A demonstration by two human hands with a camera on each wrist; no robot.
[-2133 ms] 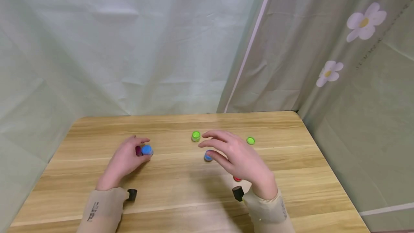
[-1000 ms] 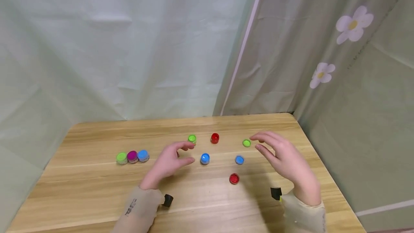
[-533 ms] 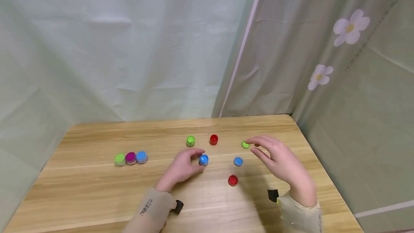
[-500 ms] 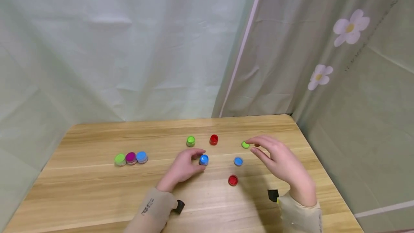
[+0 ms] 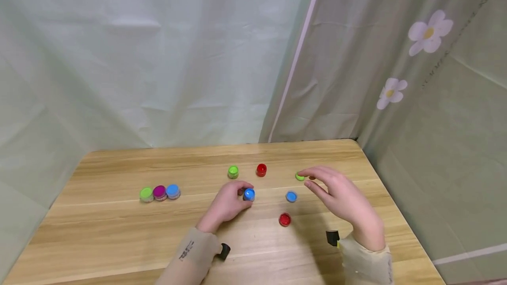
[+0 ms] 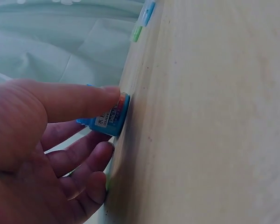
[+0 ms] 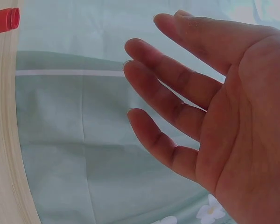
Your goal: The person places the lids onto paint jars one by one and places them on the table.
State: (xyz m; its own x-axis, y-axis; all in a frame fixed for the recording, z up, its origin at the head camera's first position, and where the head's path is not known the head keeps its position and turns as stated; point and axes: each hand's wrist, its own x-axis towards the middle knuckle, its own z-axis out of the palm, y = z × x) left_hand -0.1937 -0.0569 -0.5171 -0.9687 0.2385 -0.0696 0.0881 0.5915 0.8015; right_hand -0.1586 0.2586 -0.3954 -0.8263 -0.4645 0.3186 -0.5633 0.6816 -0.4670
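My left hand (image 5: 229, 201) pinches a small blue paint pot (image 5: 249, 195) between thumb and fingers, its blue top uncapped. Close up in the left wrist view, the blue paint pot (image 6: 113, 117) shows a printed label and sits at the wooden surface under my thumb. My right hand (image 5: 338, 192) hovers over the table's right side with fingers loosely spread and nothing in them. Its fingertips overlap a round green lid (image 5: 299, 177) in the head view. The right wrist view shows the right hand (image 7: 200, 107) with bare fingers, away from the tabletop.
Green (image 5: 146, 194), purple (image 5: 160, 192) and blue (image 5: 173, 191) capped pots stand in a row at left. An open green pot (image 5: 233, 172) and a red pot (image 5: 261, 170) stand behind. A blue lid (image 5: 291, 196) and a red lid (image 5: 284, 220) lie right of centre.
My left hand has left the row of capped pots, moved right, and taken hold of the blue paint pot. My right hand has moved right from the pots toward the green lid.
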